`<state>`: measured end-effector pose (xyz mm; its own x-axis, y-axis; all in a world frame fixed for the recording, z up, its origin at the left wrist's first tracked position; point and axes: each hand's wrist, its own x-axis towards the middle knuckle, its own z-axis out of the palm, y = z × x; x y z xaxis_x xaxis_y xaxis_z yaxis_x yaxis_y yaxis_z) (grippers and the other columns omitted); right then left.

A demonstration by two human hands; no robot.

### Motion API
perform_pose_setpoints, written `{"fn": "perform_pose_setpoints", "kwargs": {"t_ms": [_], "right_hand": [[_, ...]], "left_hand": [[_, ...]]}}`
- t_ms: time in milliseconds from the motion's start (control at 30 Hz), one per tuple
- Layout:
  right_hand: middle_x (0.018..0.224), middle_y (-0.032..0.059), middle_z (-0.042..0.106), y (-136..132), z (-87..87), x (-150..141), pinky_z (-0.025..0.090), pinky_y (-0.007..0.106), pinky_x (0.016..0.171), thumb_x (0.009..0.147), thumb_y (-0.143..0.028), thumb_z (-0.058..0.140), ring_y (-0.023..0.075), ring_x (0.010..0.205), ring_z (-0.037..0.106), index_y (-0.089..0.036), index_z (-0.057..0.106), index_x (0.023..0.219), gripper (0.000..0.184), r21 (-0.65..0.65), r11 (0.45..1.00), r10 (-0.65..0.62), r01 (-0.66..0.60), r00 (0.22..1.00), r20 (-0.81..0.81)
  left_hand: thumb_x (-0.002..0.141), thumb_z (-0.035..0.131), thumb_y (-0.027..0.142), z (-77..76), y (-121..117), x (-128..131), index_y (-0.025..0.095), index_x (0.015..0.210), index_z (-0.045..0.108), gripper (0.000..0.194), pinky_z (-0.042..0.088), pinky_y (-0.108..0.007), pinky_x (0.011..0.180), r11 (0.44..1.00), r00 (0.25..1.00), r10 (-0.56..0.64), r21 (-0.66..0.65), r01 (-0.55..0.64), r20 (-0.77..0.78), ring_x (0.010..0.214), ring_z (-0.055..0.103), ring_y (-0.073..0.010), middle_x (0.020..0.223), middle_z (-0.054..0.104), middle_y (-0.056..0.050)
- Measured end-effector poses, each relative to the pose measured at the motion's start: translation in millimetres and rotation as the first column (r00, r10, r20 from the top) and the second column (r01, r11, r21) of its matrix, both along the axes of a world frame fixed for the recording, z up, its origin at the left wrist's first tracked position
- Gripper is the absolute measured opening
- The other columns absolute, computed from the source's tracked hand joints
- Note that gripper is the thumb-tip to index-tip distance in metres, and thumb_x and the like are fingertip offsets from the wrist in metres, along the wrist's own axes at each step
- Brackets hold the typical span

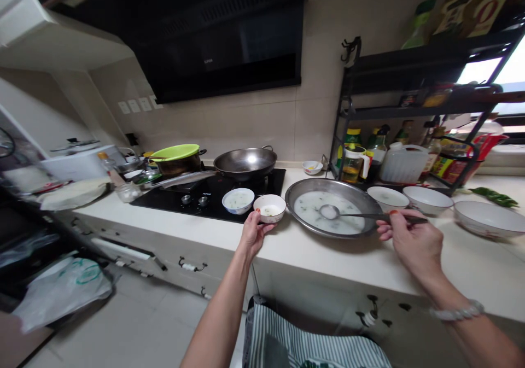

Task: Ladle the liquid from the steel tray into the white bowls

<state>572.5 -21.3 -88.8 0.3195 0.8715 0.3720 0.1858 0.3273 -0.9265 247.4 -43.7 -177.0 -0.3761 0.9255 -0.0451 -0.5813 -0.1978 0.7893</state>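
Observation:
My left hand (255, 232) grips the near side of a small white bowl (275, 214), thumb at the rim and fingers beneath. A little greenish food shows inside that bowl. In my right hand (414, 239) is the dark handle of a ladle (329, 211), its head resting in the milky liquid with green bits. That liquid fills part of a wide metal basin (296, 219) on the counter, just right of the small bowl. Left of the held bowl, another bowl (238, 210) of similar white liquid with green bits stands on the hob's edge.
A wok (248, 163) and a pot under a green basin (176, 152) stand on the black hob (164, 199). Right of the metal basin are a filled bowl (388, 197), a white bowl (429, 199) and a larger one (492, 218). Behind them rises a black rack (348, 83) with bottles.

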Motion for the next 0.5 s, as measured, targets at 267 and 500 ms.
{"fn": "perform_pose_setpoints", "kwargs": {"t_ms": [267, 500], "right_hand": [[0.054, 0.0042, 0.063, -2.6, 9.1, -1.4, 0.046, 0.022, 0.036, 0.073, -0.027, 0.061, 0.0145, 0.040, 0.057, -0.017, 0.057, 0.075, 0.011, -0.030, 1.000, 0.005, -0.008, 0.995, -0.098], [0.053, 0.0042, 0.063, 0.3, 12.7, -3.4, 0.046, 0.021, 0.035, 0.072, -0.023, 0.061, 0.0145, 0.040, 0.057, -0.016, 0.057, 0.074, 0.008, -0.039, 0.999, 0.021, -0.026, 0.991, -0.130]], "left_hand": [[0.083, 0.064, 0.036, -4.1, 1.9, -1.7, 0.014, 0.107, 0.056, 0.033, 0.058, -0.026, 0.054, 1.000, 1.000, -0.006, 0.016, 0.006, -0.002, 0.068, 0.070, -0.0192, 0.096, 0.069, -0.011], [0.082, 0.065, 0.037, -2.7, 1.0, -0.9, 0.013, 0.105, 0.056, 0.034, 0.058, -0.027, 0.054, 1.000, 1.000, -0.003, 0.013, 0.003, -0.005, 0.068, 0.070, -0.0198, 0.094, 0.069, -0.011]]}}
